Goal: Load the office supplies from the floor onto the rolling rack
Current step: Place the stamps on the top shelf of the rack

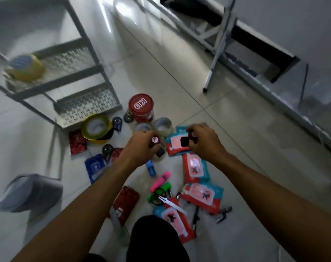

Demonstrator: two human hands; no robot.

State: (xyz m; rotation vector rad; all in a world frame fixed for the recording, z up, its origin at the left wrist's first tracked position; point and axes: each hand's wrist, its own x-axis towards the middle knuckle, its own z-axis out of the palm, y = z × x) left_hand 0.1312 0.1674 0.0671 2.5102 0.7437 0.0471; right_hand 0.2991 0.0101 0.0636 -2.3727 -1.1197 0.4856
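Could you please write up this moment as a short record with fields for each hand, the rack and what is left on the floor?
left hand: left hand grips a small red-capped item
right hand: right hand holds a small dark item, too blurred to name
rack: rolling rack carries a yellow tape roll
on floor: red-lidded tin, yellow-green tape roll, green-handled scissors, pink highlighter, red-and-teal packs

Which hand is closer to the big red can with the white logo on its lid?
Left. The left hand is just below the red can, gripping a small red-capped item. The right hand is farther, off to the can's lower right over the wipe packs.
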